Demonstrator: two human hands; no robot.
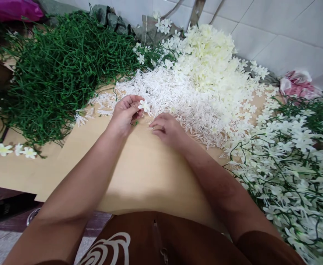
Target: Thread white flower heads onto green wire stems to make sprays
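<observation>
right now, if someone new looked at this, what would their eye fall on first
Probably the big tangled heap of thin, dark green stems at the upper left and the bright mound of cream-white, star-shaped flower heads right of top centre. Next might come the spread of white flowers on dark green stems along the right side. Near the middle, the left hand holds a single small white-petalled flower.

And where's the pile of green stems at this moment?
In the head view, the pile of green stems fills much of the upper left, mostly left of the white filaments and the left hand.
</observation>
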